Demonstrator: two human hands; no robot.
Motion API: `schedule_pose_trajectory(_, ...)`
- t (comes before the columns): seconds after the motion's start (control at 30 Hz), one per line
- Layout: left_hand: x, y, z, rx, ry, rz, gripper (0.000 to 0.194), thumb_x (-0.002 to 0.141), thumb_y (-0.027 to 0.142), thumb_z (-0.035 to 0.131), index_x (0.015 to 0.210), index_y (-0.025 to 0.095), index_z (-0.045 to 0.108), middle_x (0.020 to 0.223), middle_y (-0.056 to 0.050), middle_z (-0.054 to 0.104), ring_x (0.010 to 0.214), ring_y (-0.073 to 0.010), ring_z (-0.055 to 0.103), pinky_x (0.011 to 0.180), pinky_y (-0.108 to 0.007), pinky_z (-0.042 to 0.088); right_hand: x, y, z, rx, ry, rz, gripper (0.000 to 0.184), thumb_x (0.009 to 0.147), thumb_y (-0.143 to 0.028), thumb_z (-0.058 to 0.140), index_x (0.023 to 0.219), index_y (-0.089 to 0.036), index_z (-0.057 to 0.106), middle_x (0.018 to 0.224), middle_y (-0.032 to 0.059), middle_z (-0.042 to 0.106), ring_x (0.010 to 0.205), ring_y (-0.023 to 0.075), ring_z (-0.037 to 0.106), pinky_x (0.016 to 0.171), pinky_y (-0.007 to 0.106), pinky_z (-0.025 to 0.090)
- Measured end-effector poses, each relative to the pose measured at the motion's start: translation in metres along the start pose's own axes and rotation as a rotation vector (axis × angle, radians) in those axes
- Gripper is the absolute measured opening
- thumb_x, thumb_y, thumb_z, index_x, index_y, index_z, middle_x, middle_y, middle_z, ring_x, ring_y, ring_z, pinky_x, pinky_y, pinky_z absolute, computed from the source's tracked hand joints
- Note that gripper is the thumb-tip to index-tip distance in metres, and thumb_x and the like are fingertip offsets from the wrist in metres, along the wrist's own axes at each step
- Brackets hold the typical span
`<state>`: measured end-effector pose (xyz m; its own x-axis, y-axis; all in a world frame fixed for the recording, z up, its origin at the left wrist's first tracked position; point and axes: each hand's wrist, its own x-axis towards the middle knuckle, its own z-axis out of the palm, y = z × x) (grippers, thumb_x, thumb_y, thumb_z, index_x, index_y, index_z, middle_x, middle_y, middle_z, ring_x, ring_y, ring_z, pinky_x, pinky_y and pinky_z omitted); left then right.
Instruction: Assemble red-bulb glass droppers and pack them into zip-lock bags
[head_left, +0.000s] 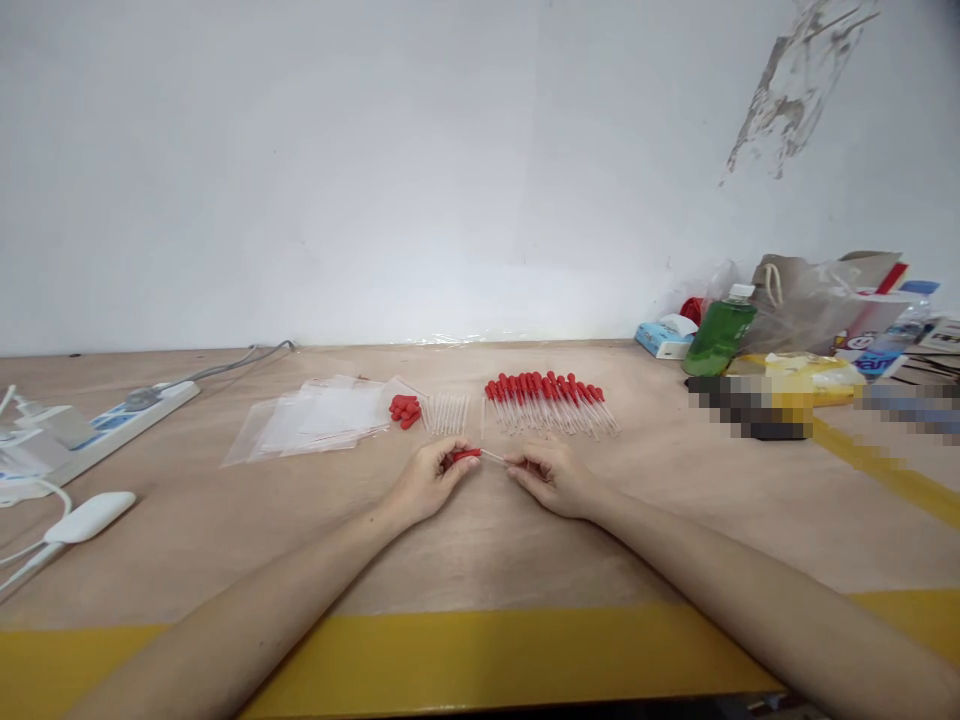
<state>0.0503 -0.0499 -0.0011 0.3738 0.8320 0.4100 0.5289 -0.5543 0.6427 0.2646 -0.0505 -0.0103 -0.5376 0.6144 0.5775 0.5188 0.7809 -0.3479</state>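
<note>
My left hand (431, 478) pinches the red rubber bulb (466, 454) of a dropper. My right hand (549, 474) pinches the clear glass tube (493, 457) of the same dropper, so the piece spans between both hands just above the wooden table (480, 540). Behind the hands lie a small heap of loose red bulbs (405, 410), a row of bare glass tubes (448, 413) and a row of several droppers with red bulbs fitted (551, 402).
Clear plastic bags (315, 420) lie at the back left. A white power strip (112, 425) and a white charger (90, 515) sit at the far left. A green bottle (720, 332), bags and boxes crowd the right. A yellow stripe (480, 660) edges the table's front.
</note>
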Motion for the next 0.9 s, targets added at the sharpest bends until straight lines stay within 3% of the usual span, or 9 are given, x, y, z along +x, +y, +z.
schedule_pose_trajectory(0.4,-0.005,0.0,0.001,-0.02,-0.088,0.05,0.021,0.082,0.034,0.048,0.086,0.018,0.061,0.069,0.001,0.061,0.058,-0.0106,0.051,0.054,-0.021,0.041,0.002,0.006,-0.002,-0.037,-0.038,-0.03,0.015,0.082,-0.021,0.048,0.086,-0.021,0.062,0.072,0.0005,0.062,0.063,0.0118,0.052,0.073,0.031,0.029)
schedule_pose_trajectory(0.6,-0.006,0.002,0.001,0.077,-0.086,0.088,0.02,0.083,0.033,0.046,0.085,0.018,0.059,0.067,0.001,0.058,0.057,-0.0105,0.05,0.053,-0.021,0.04,0.004,-0.006,-0.001,-0.145,-0.026,-0.01,0.021,0.084,-0.021,0.041,0.083,-0.018,0.061,0.074,0.0028,0.063,0.064,0.0124,0.051,0.071,0.031,0.026)
schedule_pose_trajectory(0.9,-0.007,0.003,0.0,0.219,-0.135,0.29,0.02,0.086,0.028,0.042,0.088,0.016,0.058,0.074,-0.003,0.059,0.065,-0.0127,0.052,0.061,-0.024,0.042,0.006,-0.012,0.007,-0.075,-0.151,0.056,0.026,0.086,-0.019,0.035,0.071,-0.017,0.056,0.069,-0.0003,0.064,0.06,0.0109,0.052,0.074,0.031,0.027)
